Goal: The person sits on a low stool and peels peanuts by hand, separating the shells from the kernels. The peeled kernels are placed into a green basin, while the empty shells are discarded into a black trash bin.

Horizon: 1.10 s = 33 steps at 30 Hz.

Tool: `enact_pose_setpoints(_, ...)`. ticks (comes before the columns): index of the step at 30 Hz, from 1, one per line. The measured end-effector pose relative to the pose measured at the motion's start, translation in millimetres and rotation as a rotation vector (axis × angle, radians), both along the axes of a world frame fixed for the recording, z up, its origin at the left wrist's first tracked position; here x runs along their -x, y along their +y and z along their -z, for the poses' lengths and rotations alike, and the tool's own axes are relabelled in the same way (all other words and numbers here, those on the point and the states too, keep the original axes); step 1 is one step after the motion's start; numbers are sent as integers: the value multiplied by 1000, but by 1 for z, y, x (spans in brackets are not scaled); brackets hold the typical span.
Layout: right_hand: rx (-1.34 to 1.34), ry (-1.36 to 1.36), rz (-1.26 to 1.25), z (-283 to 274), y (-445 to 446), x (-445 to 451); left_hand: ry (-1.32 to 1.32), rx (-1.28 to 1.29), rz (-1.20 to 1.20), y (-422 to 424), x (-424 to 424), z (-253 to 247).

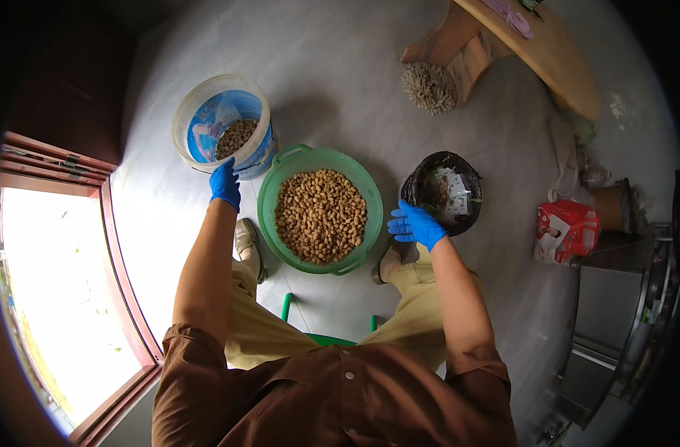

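Note:
Both of my hands wear blue gloves. My left hand [224, 185] is at the near rim of a translucent plastic bucket [181, 134] with a blue printed side; whether its fingers grip the rim is unclear. Unshelled peanuts [237, 138] lie inside that bucket. Between my feet stands a green plastic basin [373, 218] holding a broad heap of unshelled peanuts [320, 217]. My right hand [415, 224], fingers extended and holding nothing visible, hovers between the basin and a bin lined with a black plastic bag [409, 187]. Debris and a white printed packet [458, 193] lie in the bin.
A mop head [429, 88] and a wooden table [541, 50] are at the upper right. A red and white bag [566, 232] stands on the right near metal cabinets [611, 304]. A reddish door frame [128, 279] borders the left. I sit on a green stool [330, 339].

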State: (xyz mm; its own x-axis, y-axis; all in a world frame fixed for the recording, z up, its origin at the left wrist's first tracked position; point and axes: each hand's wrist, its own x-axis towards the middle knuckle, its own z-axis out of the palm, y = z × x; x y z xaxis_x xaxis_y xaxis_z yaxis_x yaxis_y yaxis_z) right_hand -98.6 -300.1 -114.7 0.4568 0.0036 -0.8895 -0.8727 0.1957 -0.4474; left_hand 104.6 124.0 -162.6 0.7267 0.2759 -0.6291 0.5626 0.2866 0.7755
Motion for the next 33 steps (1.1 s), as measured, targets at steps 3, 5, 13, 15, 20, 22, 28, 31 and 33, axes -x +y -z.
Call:
enact_pose_setpoints(3,-47,86,215,28,18,23,194,-216,141,-4,43,53)
enact_pose_setpoints(5,-43,53,657,37,14,41,271,-220,163,-26,85,66)
enact_pose_setpoints(13,-173,-218,1255,93,-39,78,505,199,104,-2,192,167)
enact_pose_setpoints(15,-191,-218,1255,94,-29,65,457,273,103,20,202,186)
enact_pose_setpoints(20,-234,-218,1357,125,-52,75,638,190,229,-19,180,132)
enact_pose_setpoints(22,-258,-206,1380,128,-56,78,603,298,340,-44,179,93)
enact_pose_setpoints(28,-118,-159,1331,124,-51,82,531,505,515,-40,189,91)
enact_pose_setpoints(31,-62,-148,1295,120,-56,96,424,454,571,-39,185,90)
enact_pose_setpoints(33,-67,-154,1284,120,-64,103,356,418,591,-35,181,86)
